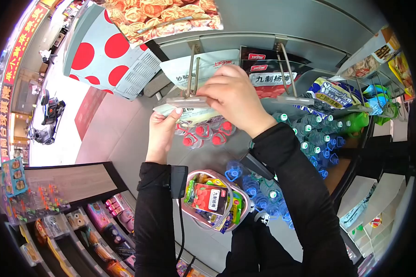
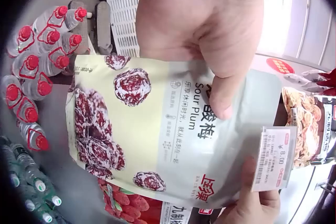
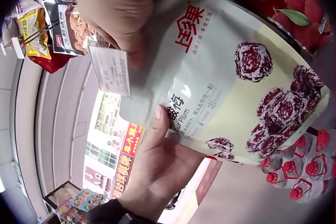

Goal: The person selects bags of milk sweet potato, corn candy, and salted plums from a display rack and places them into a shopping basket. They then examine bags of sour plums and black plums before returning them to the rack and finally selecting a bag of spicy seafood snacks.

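A pale green and cream sour plum bag (image 2: 157, 124) is held between both hands, beside a price tag (image 2: 274, 158) on a hook. In the left wrist view the left hand (image 2: 202, 19) grips its edge, thumb flat on the printed front. The right hand (image 2: 252, 203) pinches the bag's top near the tag. From the head view, the left hand (image 1: 162, 134) is below the tag holder and the right hand (image 1: 238, 97) reaches over it. Another pale bag (image 1: 198, 69) hangs behind on the hook, with a red and black bag (image 1: 275, 79) to the right.
A pink basket (image 1: 247, 194) filled with snack packs stands on the floor below. Red-capped bottles (image 1: 203, 134) are under the hooks; green- and blue-capped bottles stand right. A noodle-like snack bag (image 1: 164, 18) hangs above, and a shelf of small goods (image 1: 97, 231) is at lower left.
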Tool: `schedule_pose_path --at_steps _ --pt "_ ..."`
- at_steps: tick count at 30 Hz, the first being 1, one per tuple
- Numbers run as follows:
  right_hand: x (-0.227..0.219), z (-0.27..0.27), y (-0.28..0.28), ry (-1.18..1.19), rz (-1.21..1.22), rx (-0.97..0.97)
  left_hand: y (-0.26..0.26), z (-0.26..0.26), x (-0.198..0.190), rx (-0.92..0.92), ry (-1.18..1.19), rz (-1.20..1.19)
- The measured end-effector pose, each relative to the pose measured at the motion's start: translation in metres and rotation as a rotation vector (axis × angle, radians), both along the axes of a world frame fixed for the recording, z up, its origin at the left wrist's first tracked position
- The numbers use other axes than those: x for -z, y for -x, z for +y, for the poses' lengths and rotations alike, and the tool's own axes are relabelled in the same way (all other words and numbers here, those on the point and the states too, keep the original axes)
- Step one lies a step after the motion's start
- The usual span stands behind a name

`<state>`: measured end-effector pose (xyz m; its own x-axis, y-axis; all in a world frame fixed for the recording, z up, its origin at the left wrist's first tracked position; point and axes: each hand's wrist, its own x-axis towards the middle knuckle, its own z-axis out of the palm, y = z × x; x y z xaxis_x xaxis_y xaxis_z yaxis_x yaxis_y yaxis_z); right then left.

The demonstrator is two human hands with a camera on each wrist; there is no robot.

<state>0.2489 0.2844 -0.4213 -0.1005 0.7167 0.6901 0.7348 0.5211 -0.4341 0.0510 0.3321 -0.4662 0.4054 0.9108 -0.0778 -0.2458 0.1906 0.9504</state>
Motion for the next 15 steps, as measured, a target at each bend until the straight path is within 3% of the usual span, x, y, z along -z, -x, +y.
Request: schedule_pose_path --at_steps 10,15 --pt "-0.009 0.005 -0.002 -0.062 0.016 -0.059 0.003 0.004 -0.011 0.032 -0.020 -0.017" --pt "-0.009 0.010 -0.004 0.060 0.014 -0.113 0.003 0.006 -0.014 0.020 -0.029 0.034"
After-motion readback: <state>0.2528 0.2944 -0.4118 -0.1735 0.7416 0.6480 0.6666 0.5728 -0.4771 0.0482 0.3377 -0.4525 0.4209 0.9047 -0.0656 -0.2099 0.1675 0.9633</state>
